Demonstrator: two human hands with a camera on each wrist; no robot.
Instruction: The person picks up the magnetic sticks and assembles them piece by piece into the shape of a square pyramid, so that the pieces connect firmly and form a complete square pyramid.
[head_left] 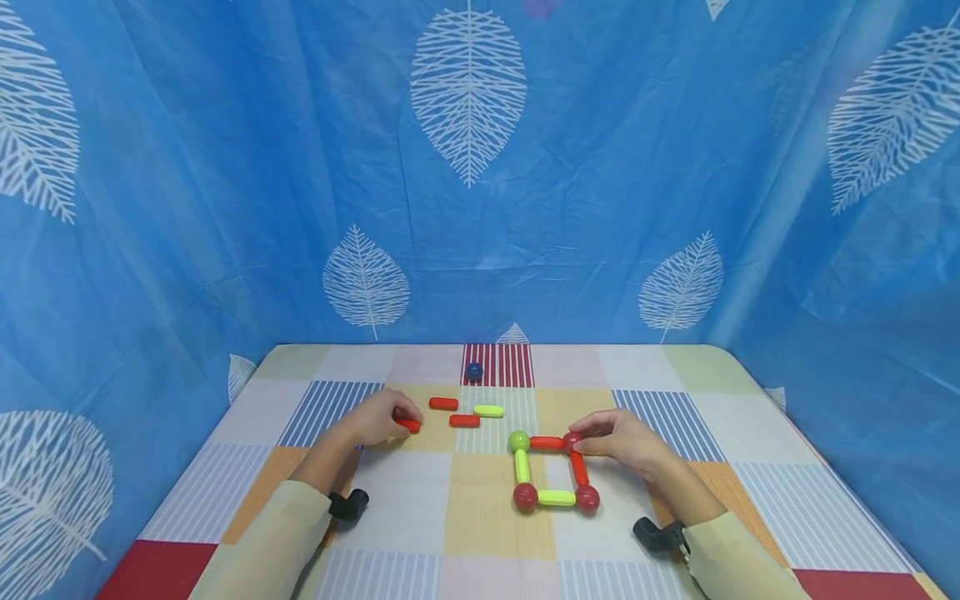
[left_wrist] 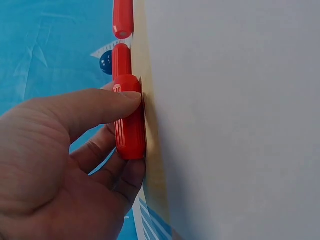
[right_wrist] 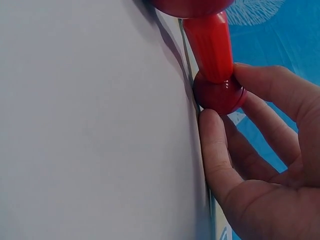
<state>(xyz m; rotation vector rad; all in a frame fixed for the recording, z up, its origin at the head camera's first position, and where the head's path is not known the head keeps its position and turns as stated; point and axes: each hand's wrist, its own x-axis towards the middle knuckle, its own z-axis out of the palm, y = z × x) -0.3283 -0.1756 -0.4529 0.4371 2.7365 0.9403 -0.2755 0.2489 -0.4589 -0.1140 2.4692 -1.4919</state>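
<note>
My left hand (head_left: 382,417) pinches a red magnetic rod (left_wrist: 131,130) between thumb and fingers, low over the cloth at the left. On the right, my right hand (head_left: 622,440) grips the dark red ball (right_wrist: 220,95) at the far right corner of a square of rods and balls. That square has a green ball (head_left: 519,442) at its far left corner and red balls at the others. Red rods (head_left: 546,443) form its far and right sides; yellow-green rods (head_left: 557,498) form the left and near sides.
Two loose red rods (head_left: 443,404) and a yellow-green rod (head_left: 489,411) lie between the hands, toward the back. Farther off, a dark blue ball (head_left: 474,372) sits on the striped patch. A blue leaf-patterned curtain (head_left: 585,208) surrounds the checkered tablecloth (head_left: 397,517).
</note>
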